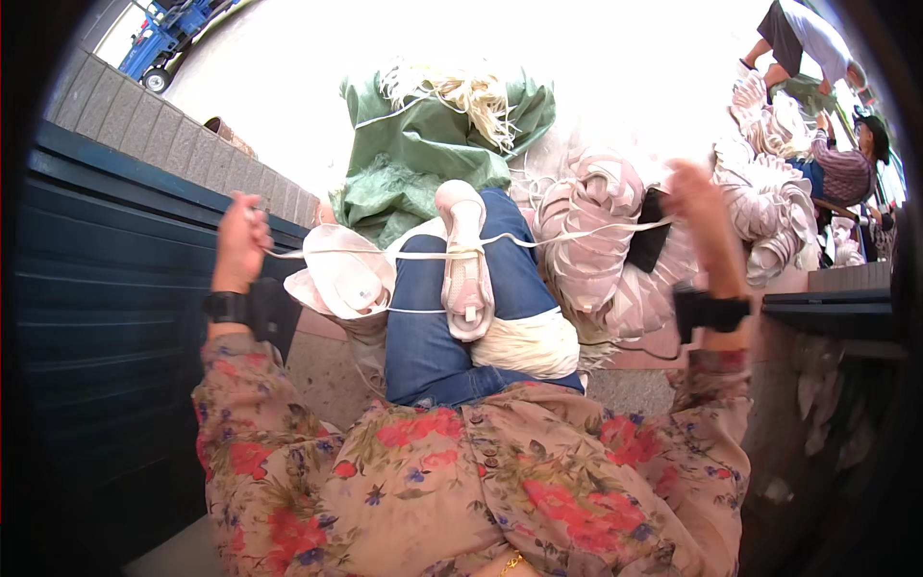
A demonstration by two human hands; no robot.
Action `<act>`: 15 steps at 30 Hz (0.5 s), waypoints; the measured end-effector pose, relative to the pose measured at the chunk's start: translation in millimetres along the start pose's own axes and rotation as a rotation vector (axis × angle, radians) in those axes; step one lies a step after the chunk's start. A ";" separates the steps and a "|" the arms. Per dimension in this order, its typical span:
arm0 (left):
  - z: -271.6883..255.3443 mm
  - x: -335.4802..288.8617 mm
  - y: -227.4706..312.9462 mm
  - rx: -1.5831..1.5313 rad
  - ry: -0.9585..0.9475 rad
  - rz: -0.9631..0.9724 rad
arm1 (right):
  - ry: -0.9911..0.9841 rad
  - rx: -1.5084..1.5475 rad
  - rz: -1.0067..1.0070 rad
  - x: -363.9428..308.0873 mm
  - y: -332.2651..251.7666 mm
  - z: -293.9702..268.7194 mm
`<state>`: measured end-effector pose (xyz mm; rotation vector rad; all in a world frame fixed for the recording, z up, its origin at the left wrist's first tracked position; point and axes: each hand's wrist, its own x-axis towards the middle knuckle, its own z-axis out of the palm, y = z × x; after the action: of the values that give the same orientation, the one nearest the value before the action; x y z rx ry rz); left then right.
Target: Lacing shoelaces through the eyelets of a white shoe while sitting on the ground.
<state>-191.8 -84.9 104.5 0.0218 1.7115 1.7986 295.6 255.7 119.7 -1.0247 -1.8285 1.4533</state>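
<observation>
A pale pink shoe upper [465, 279] lies lengthwise over my jeans, between my thighs. A white shoelace [423, 256] crosses its middle and stretches out to both sides. My left hand [242, 236] is raised at the left, its fingers closed on one end of the lace. At the right, my right hand [700, 200] is lifted and blurred by motion; the taut other end of the lace runs into its closed fingers. A bundle of cream laces [531, 346] rests on my right thigh. Beside my left knee sit more pale uppers [348, 271].
Ahead stands a green sack [418, 159] topped with loose laces [471, 101]. Bundled pink uppers [586, 216] and a black phone-like slab [650, 231] are at the right. Dark blue panels [115, 317] line the left. Two people [851, 159] are at the far right.
</observation>
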 end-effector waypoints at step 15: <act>125.5 -78.0 -180.0 0.676 -0.453 0.095 | -0.274 -0.405 -0.002 -56.4 109.5 221.6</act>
<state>2.1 -19.6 -6.8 0.7443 1.8968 1.0785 167.4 104.0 -37.9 -1.0457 -2.3900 1.3008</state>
